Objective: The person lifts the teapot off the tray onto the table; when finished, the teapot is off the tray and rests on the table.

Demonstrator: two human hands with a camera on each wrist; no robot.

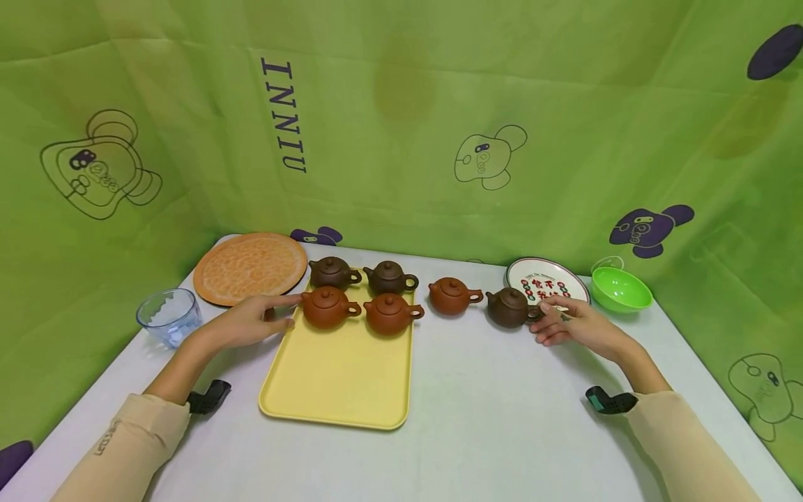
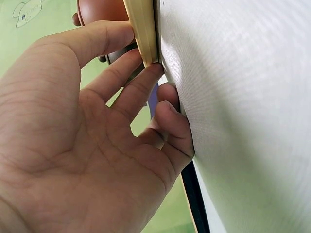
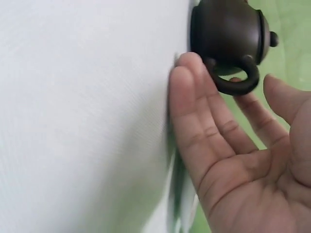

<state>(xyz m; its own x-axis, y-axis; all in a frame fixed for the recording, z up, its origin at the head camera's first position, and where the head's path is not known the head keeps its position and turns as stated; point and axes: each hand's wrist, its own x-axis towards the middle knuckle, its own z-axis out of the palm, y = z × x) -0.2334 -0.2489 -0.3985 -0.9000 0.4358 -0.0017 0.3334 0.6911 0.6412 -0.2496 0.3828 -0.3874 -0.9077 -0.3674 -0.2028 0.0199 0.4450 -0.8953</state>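
My left hand (image 1: 247,322) is at the left edge of a yellow tray (image 1: 339,380), its thumb and fingertips touching the rim; the other fingers bend loosely by the tabletop. On the tray's far half stand two reddish-brown teapots, one on the left (image 1: 325,308) and one on the right (image 1: 387,315), with two dark brown teapots, left (image 1: 331,272) and right (image 1: 387,277), behind them. Over to the right, my right hand (image 1: 574,324) reaches the handle of another dark brown teapot (image 3: 228,36). Its fingers lie beside the handle, and the thumb is apart from it.
Another reddish-brown teapot (image 1: 449,296) stands between the tray and the right-hand teapot. A white patterned plate (image 1: 521,270) and a green bowl (image 1: 621,289) are at the back right. On the left are a round orange mat (image 1: 247,265) and a clear blue glass bowl (image 1: 169,317).
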